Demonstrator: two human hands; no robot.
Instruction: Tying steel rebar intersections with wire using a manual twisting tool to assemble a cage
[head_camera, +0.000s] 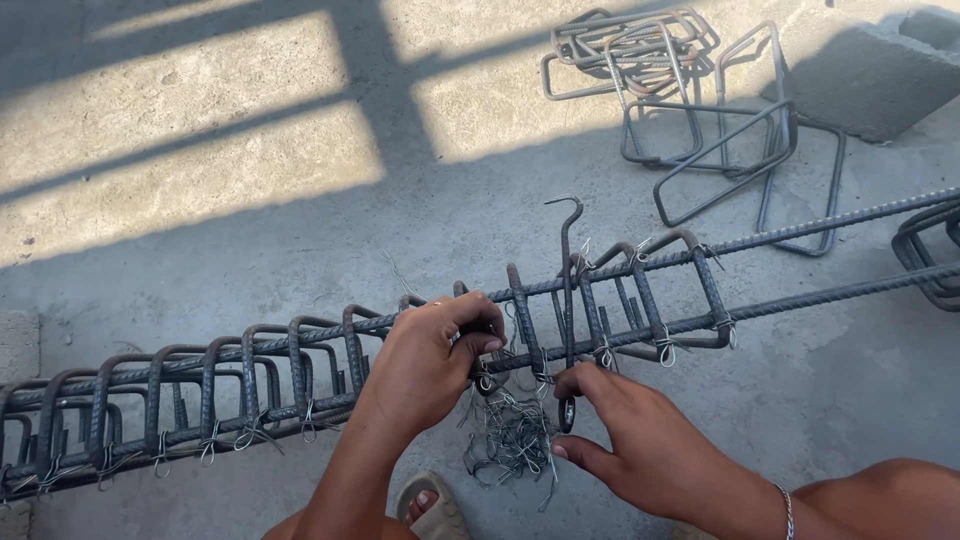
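Both of the person's arms were bare, with no sleeves and no gloves. The left hand (425, 365) wore a thin ring (436, 302) on one finger. The right hand (640, 445) had a slim silver-coloured chain bracelet (787, 509) at the wrist. One foot showed at the bottom edge in a grey open-toed sandal (437, 510), toes bare.

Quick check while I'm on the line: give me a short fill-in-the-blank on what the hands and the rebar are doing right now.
1. The left hand grips the rebar cage from ____.
2. The right hand pinches the lower end of a slim metal ____ tool.
3. A bundle of thin tie ____ hangs under the cage, between the hands.
4. Loose bent stirrups lie on the ____ floor.

Missing words: above; hook; wire; concrete
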